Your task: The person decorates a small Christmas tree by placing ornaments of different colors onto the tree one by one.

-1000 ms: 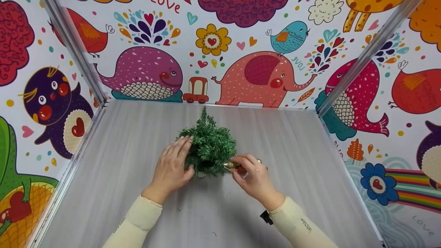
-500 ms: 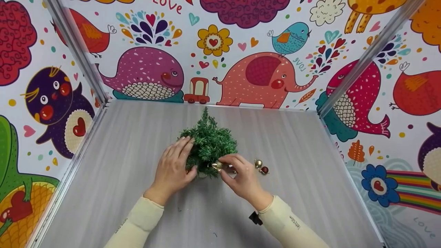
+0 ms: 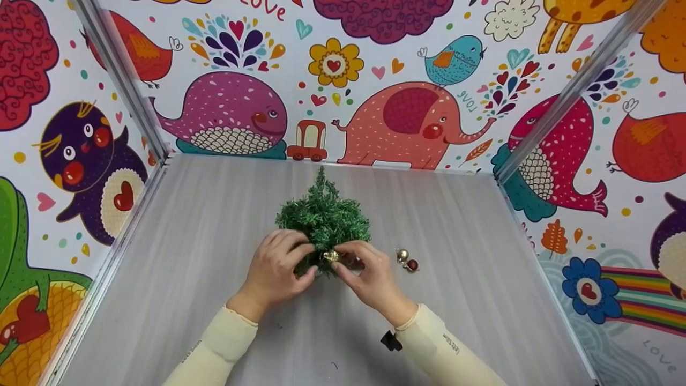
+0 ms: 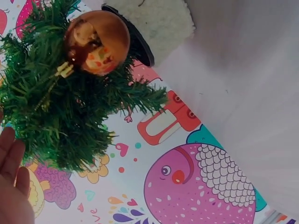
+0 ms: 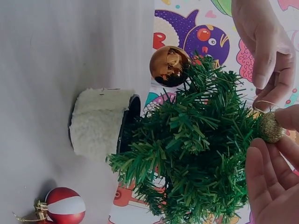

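Note:
A small green artificial Christmas tree [image 3: 324,212] stands in a whitish pot [image 5: 100,123] on the grey table. At its near side my right hand [image 3: 375,273] pinches a glittery gold bauble [image 5: 271,127] between thumb and fingers. A thin gold string loop [image 5: 267,102] rises from that bauble. My left hand [image 3: 278,264] is close to the loop at the tree's left side, its fingers bent and thumb apart from them. Whether a left fingertip touches the string, I cannot tell. A shiny copper bauble [image 4: 98,43] hangs low on the tree.
Right of the tree lie a gold bauble [image 3: 402,255] and a dark red one [image 3: 411,265]. The right wrist view shows a red-and-white striped bauble [image 5: 64,206] on the table. Cartoon-printed walls [image 3: 225,112] enclose the back and both sides.
My right hand has moved left with the gold bauble to the tree's near side, uncovering the loose baubles. My left hand has come off the upper branches and moved down toward the bauble.

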`<state>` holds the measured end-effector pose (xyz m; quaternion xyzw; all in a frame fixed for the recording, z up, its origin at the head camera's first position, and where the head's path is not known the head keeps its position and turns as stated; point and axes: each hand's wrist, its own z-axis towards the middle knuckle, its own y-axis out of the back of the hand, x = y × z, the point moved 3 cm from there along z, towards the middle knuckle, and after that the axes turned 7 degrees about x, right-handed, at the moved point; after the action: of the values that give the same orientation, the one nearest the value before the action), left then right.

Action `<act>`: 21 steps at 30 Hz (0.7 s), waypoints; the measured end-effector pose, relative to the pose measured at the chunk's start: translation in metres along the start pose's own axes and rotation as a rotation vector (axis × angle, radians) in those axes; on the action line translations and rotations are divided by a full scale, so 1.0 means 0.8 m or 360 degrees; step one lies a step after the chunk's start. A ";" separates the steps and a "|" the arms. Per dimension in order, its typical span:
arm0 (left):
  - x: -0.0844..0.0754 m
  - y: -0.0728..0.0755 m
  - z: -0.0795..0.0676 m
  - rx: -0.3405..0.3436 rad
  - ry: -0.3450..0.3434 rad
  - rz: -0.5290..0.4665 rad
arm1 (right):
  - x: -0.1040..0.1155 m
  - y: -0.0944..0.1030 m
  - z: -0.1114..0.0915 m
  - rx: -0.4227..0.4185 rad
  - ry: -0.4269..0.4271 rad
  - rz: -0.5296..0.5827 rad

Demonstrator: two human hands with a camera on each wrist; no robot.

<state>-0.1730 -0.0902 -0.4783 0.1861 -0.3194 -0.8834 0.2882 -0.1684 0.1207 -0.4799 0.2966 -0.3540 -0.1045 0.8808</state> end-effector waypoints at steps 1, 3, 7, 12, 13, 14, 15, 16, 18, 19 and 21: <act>-0.001 -0.001 0.000 0.0009 -0.0005 -0.0010 | 0.000 -0.001 0.000 0.0002 -0.0014 0.0007; -0.003 -0.003 0.000 0.0019 -0.0001 -0.0031 | 0.000 -0.002 0.000 0.0007 -0.0031 0.0015; -0.007 -0.007 0.000 0.0005 0.0030 -0.0100 | 0.001 -0.003 -0.001 0.0022 -0.0050 0.0023; -0.009 -0.009 0.000 -0.0032 0.0056 -0.0164 | 0.001 -0.004 -0.002 0.0032 -0.0061 0.0009; -0.009 -0.009 0.000 -0.0038 0.0059 -0.0167 | 0.001 -0.004 -0.003 0.0031 -0.0064 0.0008; -0.008 -0.009 0.000 -0.0048 0.0063 -0.0169 | 0.001 -0.005 -0.003 0.0031 -0.0064 0.0000; -0.008 -0.009 0.000 -0.0060 0.0064 -0.0170 | 0.000 -0.005 -0.004 0.0032 -0.0067 -0.0006; -0.008 -0.008 0.000 -0.0069 0.0068 -0.0168 | -0.001 -0.005 -0.004 0.0031 -0.0064 -0.0012; -0.006 -0.007 0.000 -0.0088 0.0082 -0.0167 | -0.002 -0.005 -0.005 0.0031 -0.0067 -0.0039; -0.006 -0.006 0.000 -0.0097 0.0087 -0.0172 | -0.002 -0.005 -0.005 0.0030 -0.0063 -0.0058; -0.006 -0.005 0.002 -0.0098 0.0099 -0.0177 | -0.003 -0.006 -0.006 0.0025 -0.0038 -0.0110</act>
<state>-0.1717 -0.0845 -0.4793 0.2221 -0.2721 -0.9011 0.2542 -0.1666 0.1199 -0.4866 0.3142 -0.3549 -0.1357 0.8700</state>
